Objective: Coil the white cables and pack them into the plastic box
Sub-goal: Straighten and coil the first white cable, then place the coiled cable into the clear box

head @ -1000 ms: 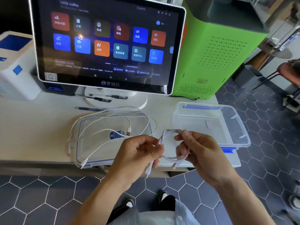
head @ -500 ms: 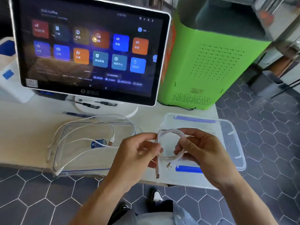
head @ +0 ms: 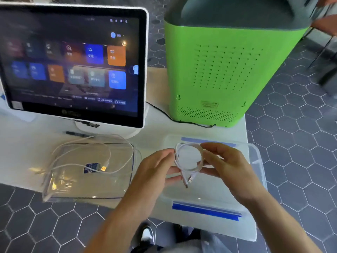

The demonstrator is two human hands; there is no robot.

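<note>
A white cable (head: 189,168) is wound into a small ring that I hold over the clear plastic box (head: 259,161), which has blue clips. My left hand (head: 155,172) pinches the ring's left side. My right hand (head: 228,165) grips its right side with curled fingers. Both plug ends hang below the ring. More loose white cables (head: 116,170) lie sprawled over the clear lid (head: 87,189) to the left, one with an orange-tipped plug.
A touchscreen terminal (head: 73,66) stands at the back left of the white table (head: 21,152). A green machine (head: 218,70) stands at the back right, its black cord trailing along the table. A dark pen (head: 76,134) lies by the screen's base. Hexagon floor tiles surround the table.
Both hands have carried the coiled cable to the right, from beside the lid to above the open box. The view has swung right and closer.
</note>
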